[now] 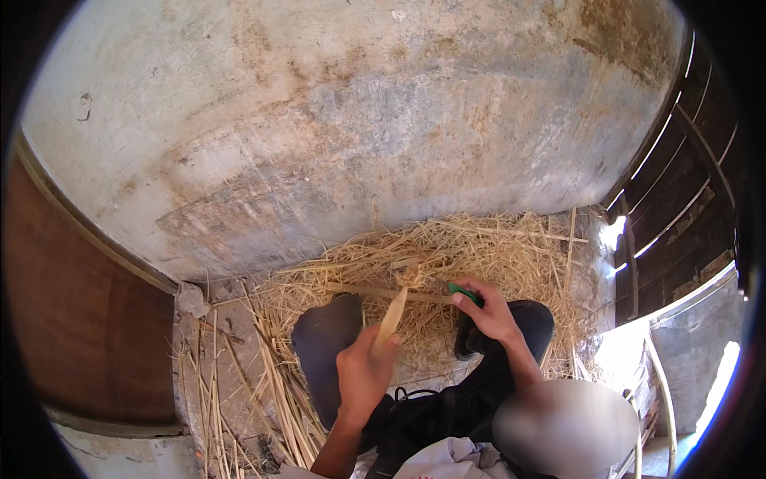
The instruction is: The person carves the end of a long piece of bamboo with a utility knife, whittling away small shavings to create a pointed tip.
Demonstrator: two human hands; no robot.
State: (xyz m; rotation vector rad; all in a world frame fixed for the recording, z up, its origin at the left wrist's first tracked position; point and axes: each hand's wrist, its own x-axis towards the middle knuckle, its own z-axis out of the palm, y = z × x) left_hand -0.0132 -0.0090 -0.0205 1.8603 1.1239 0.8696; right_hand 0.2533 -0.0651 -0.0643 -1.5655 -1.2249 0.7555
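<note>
Pale bamboo strip (391,318) stood gripped in the left hand (365,372), its frayed tip over the straw pile (479,247). The right hand (488,310) pinched a green-handled knife (464,293) against a thin stick (375,292), above dark shoes (323,343).

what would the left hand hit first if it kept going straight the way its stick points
The left hand holds a pale cane strip that points up and slightly right. Its tip already meets the frayed shavings by the thin horizontal stick; beyond lie the straw pile and wall. Depth is unclear.
</note>
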